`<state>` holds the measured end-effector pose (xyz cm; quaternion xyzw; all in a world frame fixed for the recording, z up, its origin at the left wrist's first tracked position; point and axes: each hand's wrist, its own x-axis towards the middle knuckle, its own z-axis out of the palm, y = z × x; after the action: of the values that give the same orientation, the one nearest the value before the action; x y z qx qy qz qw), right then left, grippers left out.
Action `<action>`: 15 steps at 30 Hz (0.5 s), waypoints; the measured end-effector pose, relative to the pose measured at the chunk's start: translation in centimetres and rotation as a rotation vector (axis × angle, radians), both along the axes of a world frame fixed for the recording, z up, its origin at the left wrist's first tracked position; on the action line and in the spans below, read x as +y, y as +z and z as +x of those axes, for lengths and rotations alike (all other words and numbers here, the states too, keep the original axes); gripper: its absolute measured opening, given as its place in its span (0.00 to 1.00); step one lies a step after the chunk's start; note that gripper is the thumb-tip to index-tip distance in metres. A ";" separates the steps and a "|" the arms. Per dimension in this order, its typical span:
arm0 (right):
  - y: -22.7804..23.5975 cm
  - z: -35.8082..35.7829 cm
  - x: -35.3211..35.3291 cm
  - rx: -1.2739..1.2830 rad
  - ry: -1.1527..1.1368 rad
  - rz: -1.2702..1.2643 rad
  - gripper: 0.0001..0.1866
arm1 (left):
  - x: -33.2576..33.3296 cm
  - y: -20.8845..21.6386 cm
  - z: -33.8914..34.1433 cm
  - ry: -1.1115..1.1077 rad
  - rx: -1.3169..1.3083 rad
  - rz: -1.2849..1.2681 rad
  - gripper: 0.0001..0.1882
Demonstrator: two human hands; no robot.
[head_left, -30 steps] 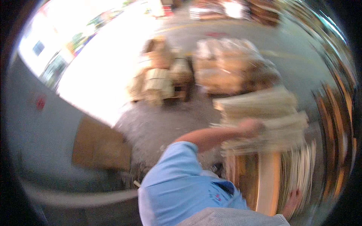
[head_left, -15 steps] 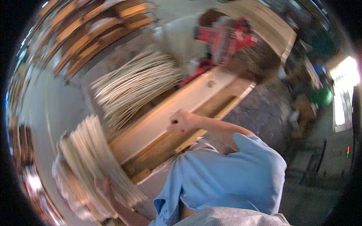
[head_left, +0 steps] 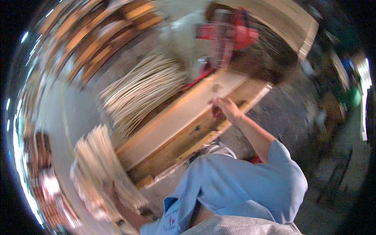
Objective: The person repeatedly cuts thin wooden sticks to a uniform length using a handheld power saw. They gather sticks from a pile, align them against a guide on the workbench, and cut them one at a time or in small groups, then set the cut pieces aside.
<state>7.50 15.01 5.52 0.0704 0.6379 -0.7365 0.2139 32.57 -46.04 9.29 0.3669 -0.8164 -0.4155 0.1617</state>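
My right hand hovers above a long wooden bench with a pale top channel. Its fingers are loosely bent and apart, with nothing visible in them. At the lower left, my left hand is against a stack of thin pale wooden strips. Blur and the strips hide its fingers, so its grip cannot be made out. At the bench's far end stands a red and grey power saw, smeared by motion.
Beyond the bench lies a wide pile of thin wooden strips. Orange-brown wooden racking stands at the far left. A broad board-coloured surface extends behind the saw. Something green shows at the right.
My right hand has moved right and farther along the bench toward the saw, its fingers loosening from a more closed shape. The left hand stays by the strips while the view shifts.
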 end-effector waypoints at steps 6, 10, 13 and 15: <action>-0.1 3.6 -22.2 0.133 0.815 0.021 0.15 | 1.8 1.3 1.8 0.049 0.009 0.084 0.22; 0.3 7.9 -33.8 -0.017 1.154 -0.256 0.15 | 7.7 3.6 3.4 0.001 -0.209 0.151 0.19; -2.8 9.9 -38.8 0.031 1.186 -0.303 0.20 | 11.2 2.8 3.1 -0.118 -0.189 0.094 0.27; -5.3 11.0 -41.4 -0.092 1.201 -0.453 0.23 | 12.8 4.7 3.0 -0.068 -0.026 0.191 0.27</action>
<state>18.50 -26.36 0.18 -0.3143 0.3850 -0.6011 0.6258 35.56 -33.27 14.02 0.3579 -0.7870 -0.4922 0.1012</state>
